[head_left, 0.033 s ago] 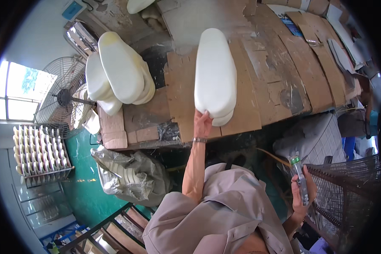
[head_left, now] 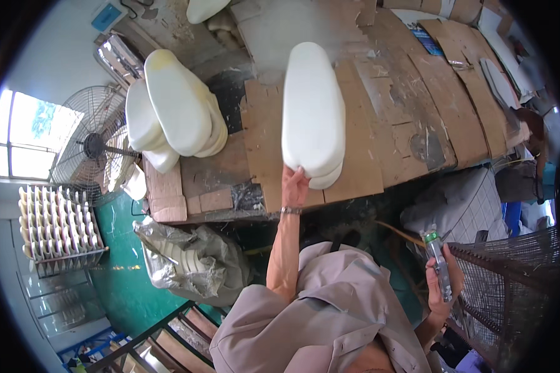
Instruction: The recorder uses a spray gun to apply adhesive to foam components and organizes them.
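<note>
A long white padded piece with rounded ends (head_left: pixel 314 112) lies on the cardboard-covered table, and the edge of another one shows beneath its near end. At that near end my left hand (head_left: pixel 294 186) pinches the rim, thumb on top and fingers mostly hidden. Off to the right, away from the table, my right hand (head_left: pixel 451 280) is wrapped round a slim silvery hand tool with a green collar (head_left: pixel 438 264), held upright. A tan hose-like strip (head_left: pixel 399 232) runs close to the tool; whether they join cannot be seen.
Similar white pieces (head_left: pixel 183 112) are piled on the table's left side. Beyond them stands a large fan (head_left: pixel 93 144). A rack of pale curved pieces (head_left: pixel 62 224) is at far left. Below the table edge sits a plastic-wrapped bundle (head_left: pixel 186 261); dark mesh (head_left: pixel 510 273) stands at right.
The view has shifted very slightly. My left hand and the white piece appear a little further left and lower; both grips look the same.
</note>
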The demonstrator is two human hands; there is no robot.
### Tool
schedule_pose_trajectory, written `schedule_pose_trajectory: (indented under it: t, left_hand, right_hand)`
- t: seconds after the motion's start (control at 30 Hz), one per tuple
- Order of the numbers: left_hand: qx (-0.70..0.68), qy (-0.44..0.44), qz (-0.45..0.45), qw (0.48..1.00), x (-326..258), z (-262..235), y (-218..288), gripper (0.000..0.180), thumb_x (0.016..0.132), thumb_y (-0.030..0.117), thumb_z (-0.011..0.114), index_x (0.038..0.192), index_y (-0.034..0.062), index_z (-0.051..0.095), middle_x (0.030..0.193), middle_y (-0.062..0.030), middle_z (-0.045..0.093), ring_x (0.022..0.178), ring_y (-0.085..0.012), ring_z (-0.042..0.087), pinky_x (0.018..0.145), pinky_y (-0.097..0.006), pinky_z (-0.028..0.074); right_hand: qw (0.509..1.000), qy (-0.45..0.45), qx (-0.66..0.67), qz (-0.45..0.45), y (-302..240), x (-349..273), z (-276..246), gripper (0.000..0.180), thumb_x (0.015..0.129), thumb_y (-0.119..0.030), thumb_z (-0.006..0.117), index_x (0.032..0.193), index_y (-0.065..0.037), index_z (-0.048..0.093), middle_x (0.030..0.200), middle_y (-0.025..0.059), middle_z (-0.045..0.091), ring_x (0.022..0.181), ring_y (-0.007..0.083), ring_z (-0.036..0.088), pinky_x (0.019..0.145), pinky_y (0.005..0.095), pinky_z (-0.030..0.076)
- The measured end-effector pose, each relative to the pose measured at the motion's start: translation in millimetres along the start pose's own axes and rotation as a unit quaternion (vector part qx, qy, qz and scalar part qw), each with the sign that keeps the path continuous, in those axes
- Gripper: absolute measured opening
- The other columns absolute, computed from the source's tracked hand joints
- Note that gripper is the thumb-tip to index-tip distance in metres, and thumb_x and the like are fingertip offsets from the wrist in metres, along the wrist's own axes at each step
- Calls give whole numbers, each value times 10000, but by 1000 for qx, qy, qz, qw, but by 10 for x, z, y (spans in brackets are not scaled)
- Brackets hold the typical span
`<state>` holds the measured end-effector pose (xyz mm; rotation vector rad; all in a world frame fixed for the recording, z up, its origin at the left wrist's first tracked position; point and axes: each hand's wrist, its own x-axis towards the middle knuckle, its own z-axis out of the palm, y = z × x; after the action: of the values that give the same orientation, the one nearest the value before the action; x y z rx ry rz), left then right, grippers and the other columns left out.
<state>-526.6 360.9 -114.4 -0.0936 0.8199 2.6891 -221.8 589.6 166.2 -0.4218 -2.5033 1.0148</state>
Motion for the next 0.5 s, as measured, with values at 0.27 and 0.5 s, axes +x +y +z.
schedule_pose_trajectory:
  t: [0.27,0.5]
  left_hand:
    - [-8,-101,85,991,729,547,813,688,895,-19,667,1497,51,342,1374,-120,557,1200,-224,602,946,-357,565]
    - [64,-161,185,967,3072,1459,1594,483,935,-3,628,1388,100,495,1218,-42,630,1027,-183,644,819,-332,589]
  right_hand:
    - [998,-41,51,-16,-135,196,284,489,837,-56,679,1299,83,595,875,174,653,730,263,640,655,341,509]
    - [998,-29,33,42,-388,164,566,516,821,-32,673,1323,58,595,893,165,655,727,228,628,679,328,496]
